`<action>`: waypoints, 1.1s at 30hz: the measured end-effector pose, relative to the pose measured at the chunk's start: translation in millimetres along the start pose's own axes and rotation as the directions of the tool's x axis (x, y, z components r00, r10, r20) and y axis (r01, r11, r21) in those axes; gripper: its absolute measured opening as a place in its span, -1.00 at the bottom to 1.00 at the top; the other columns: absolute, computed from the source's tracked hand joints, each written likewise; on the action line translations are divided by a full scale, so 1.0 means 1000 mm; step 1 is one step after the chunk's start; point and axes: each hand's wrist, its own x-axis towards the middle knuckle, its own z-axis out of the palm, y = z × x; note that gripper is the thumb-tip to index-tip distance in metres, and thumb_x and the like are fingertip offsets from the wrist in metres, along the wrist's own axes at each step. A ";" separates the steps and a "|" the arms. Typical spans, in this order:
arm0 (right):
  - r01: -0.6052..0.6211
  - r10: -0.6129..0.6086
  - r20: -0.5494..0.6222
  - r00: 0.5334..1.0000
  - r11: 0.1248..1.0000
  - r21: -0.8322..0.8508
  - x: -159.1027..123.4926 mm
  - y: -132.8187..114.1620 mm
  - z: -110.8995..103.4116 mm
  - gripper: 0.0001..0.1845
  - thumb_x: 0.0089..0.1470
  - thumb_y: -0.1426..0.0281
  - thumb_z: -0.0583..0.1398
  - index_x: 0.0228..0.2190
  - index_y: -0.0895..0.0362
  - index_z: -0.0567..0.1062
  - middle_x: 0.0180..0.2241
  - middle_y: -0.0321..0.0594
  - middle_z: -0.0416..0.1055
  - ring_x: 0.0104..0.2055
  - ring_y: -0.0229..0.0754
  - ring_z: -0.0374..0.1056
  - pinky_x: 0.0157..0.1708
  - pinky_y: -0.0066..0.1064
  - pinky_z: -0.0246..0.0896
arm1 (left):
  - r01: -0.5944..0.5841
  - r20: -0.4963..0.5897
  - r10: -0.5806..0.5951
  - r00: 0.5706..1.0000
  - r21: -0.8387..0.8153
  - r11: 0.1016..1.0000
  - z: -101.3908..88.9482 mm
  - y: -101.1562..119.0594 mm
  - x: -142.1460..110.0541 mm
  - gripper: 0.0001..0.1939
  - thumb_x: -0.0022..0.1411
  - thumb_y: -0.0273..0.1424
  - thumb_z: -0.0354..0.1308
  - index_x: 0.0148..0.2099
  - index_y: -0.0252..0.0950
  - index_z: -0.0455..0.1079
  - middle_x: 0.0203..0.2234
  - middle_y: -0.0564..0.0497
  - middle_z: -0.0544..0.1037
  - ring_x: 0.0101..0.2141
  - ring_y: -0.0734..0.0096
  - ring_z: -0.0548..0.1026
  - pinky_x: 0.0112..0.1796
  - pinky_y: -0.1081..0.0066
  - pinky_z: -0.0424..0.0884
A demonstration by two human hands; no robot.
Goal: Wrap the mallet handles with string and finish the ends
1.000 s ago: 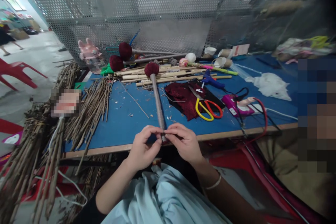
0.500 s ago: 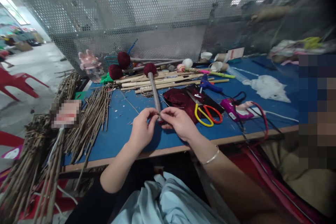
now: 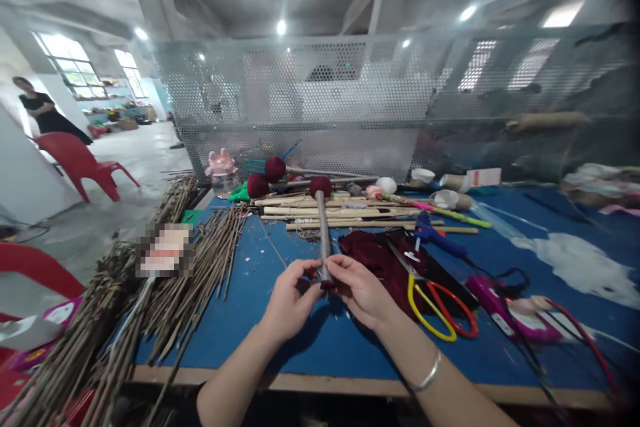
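A grey wrapped stick [image 3: 324, 233] with a dark red fuzzy ball [image 3: 321, 187] on its far end points away from me over the blue table. My left hand [image 3: 293, 300] pinches its near end from the left, thumb and fingertips close together. From the other side my right hand [image 3: 364, 290] has its thumb and fingers on the same end. A bit of dark red material [image 3: 327, 285] shows at that tip, between the hands. Right of them lie dark red cloth [image 3: 370, 257] and scissors [image 3: 433, 300] with one yellow and one red handle.
Bundles of thin brown twigs [image 3: 200, 267] cover the table's left side. Pale sticks [image 3: 340, 211] and two more red balls [image 3: 275, 169] lie at the back. A blue glue gun [image 3: 435, 237], a purple power strip [image 3: 515, 313] with cables and white plastic [image 3: 580, 263] are on the right.
The view has tipped upward, so the table sits lower and a person standing at far left now shows. Both hands stay at the stick's near end, with more of the red tip visible.
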 end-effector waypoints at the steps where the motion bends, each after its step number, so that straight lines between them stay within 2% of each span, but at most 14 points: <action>1: -0.004 0.004 0.002 1.000 1.000 0.016 0.001 0.001 0.000 -0.69 -0.32 0.30 0.42 -0.52 0.17 0.48 -0.55 -0.33 0.43 -0.53 -0.37 0.30 -0.51 -0.56 0.17 | -0.017 -0.045 0.018 0.999 0.028 0.999 0.001 -0.001 0.001 -0.77 0.17 -0.42 0.12 -0.10 -0.31 0.42 -0.28 -0.07 0.49 -0.27 0.39 0.45 -0.23 0.39 0.39; 4: -0.016 0.015 0.014 1.000 0.999 0.040 0.002 0.004 -0.003 -0.70 -0.32 0.31 0.43 -0.51 0.18 0.50 -0.51 -0.32 0.45 -0.49 -0.37 0.31 -0.47 -0.57 0.18 | -0.047 -0.136 0.056 0.989 0.069 0.997 0.001 -0.001 0.004 -0.85 0.17 -0.44 0.10 -0.26 -0.32 0.49 -0.38 -0.05 0.52 -0.32 0.41 0.46 -0.25 0.40 0.37; 8: -0.066 0.063 0.052 0.997 0.996 0.059 0.003 0.006 -0.010 -0.69 -0.30 0.31 0.43 -0.48 0.19 0.51 -0.41 -0.26 0.50 -0.45 -0.36 0.35 -0.43 -0.54 0.23 | 0.012 -0.063 -0.008 0.998 0.062 0.998 -0.002 0.001 0.006 -0.86 0.16 -0.43 0.08 -0.38 -0.33 0.44 -0.41 -0.03 0.50 -0.34 0.43 0.43 -0.26 0.44 0.33; 11: -0.098 0.087 0.098 0.991 0.989 0.112 0.004 0.007 -0.014 -0.70 -0.28 0.32 0.42 -0.46 0.18 0.51 -0.44 -0.28 0.49 -0.45 -0.35 0.36 -0.42 -0.52 0.26 | 0.132 0.047 -0.129 0.991 -0.093 0.987 -0.001 0.001 0.006 -0.85 0.18 -0.38 0.05 -0.38 -0.33 0.36 -0.44 0.00 0.45 -0.40 0.48 0.39 -0.33 0.47 0.32; 14: -0.113 0.091 0.130 0.987 0.978 0.177 0.005 0.008 -0.016 -0.72 -0.28 0.34 0.42 -0.48 0.18 0.50 -0.48 -0.31 0.47 -0.47 -0.35 0.36 -0.42 -0.53 0.28 | 0.216 0.062 -0.207 0.976 -0.262 0.941 0.001 0.002 0.004 -0.85 0.17 -0.33 0.07 -0.27 -0.32 0.35 -0.39 -0.01 0.45 -0.42 0.50 0.38 -0.36 0.48 0.33; 16: -0.126 0.097 0.140 0.985 0.968 0.216 0.005 0.009 -0.018 -0.74 -0.26 0.36 0.42 -0.49 0.17 0.49 -0.51 -0.33 0.46 -0.49 -0.37 0.36 -0.44 -0.54 0.27 | 0.185 0.009 -0.189 0.982 -0.257 0.948 0.003 0.002 0.001 -0.77 0.14 -0.35 0.11 -0.15 -0.31 0.36 -0.30 -0.05 0.47 -0.36 0.46 0.41 -0.33 0.46 0.36; 18: -0.137 0.102 0.153 0.983 0.961 0.240 0.006 0.010 -0.019 -0.76 -0.23 0.38 0.41 -0.49 0.16 0.48 -0.53 -0.35 0.45 -0.51 -0.37 0.35 -0.45 -0.55 0.27 | 0.089 -0.036 -0.096 0.995 -0.143 0.986 0.003 0.001 -0.001 -0.68 0.10 -0.40 0.15 -0.05 -0.29 0.39 -0.25 -0.07 0.47 -0.29 0.41 0.42 -0.28 0.43 0.36; 21: -0.146 0.105 0.173 0.979 0.958 0.247 0.007 0.011 -0.021 -0.78 -0.20 0.39 0.39 -0.47 0.16 0.48 -0.51 -0.35 0.46 -0.51 -0.39 0.35 -0.44 -0.56 0.28 | -0.061 -0.061 0.063 0.996 0.029 0.998 0.003 -0.004 -0.003 -0.67 0.10 -0.44 0.16 -0.04 -0.23 0.45 -0.27 -0.06 0.46 -0.24 0.38 0.41 -0.20 0.39 0.34; 23: -0.148 0.106 0.176 0.979 0.959 0.243 0.007 0.011 -0.022 -0.77 -0.21 0.39 0.40 -0.46 0.16 0.48 -0.45 -0.33 0.49 -0.47 -0.39 0.37 -0.43 -0.56 0.28 | -0.103 -0.080 0.108 0.991 0.064 0.993 0.003 -0.008 -0.003 -0.72 0.13 -0.43 0.15 -0.07 -0.22 0.49 -0.31 -0.05 0.46 -0.25 0.39 0.42 -0.19 0.39 0.33; 26: -0.147 0.108 0.176 0.978 0.963 0.227 0.006 0.010 -0.023 -0.76 -0.21 0.37 0.39 -0.45 0.15 0.49 -0.39 -0.32 0.51 -0.45 -0.38 0.38 -0.44 -0.55 0.28 | -0.107 -0.102 0.115 0.988 0.079 0.991 0.002 -0.008 -0.001 -0.82 0.14 -0.42 0.14 -0.20 -0.24 0.53 -0.38 -0.03 0.47 -0.32 0.42 0.43 -0.25 0.44 0.32; 29: -0.153 0.116 0.178 0.977 0.965 0.214 0.005 0.009 -0.021 -0.77 -0.19 0.37 0.39 -0.44 0.16 0.50 -0.38 -0.32 0.52 -0.47 -0.40 0.36 -0.44 -0.56 0.27 | -0.088 -0.085 0.094 0.992 0.076 0.993 0.001 0.000 -0.002 -0.88 0.16 -0.43 0.11 -0.33 -0.29 0.48 -0.40 -0.01 0.46 -0.34 0.43 0.40 -0.26 0.45 0.29; 31: -0.152 0.116 0.172 0.978 0.966 0.211 0.004 0.008 -0.019 -0.75 -0.21 0.36 0.39 -0.43 0.16 0.50 -0.34 -0.30 0.52 -0.44 -0.39 0.37 -0.40 -0.54 0.28 | -0.047 -0.034 0.048 0.998 0.027 0.999 0.002 0.005 -0.004 -0.89 0.16 -0.45 0.06 -0.38 -0.31 0.40 -0.42 0.01 0.43 -0.35 0.44 0.37 -0.27 0.45 0.27; 33: -0.134 0.105 0.157 0.982 0.972 0.192 0.003 0.007 -0.018 -0.73 -0.24 0.34 0.40 -0.44 0.15 0.50 -0.31 -0.28 0.52 -0.41 -0.35 0.38 -0.36 -0.50 0.28 | 0.057 0.048 -0.053 0.997 -0.093 0.994 0.004 0.007 -0.006 -0.91 0.14 -0.47 0.04 -0.41 -0.31 0.34 -0.47 0.04 0.37 -0.40 0.47 0.32 -0.32 0.47 0.24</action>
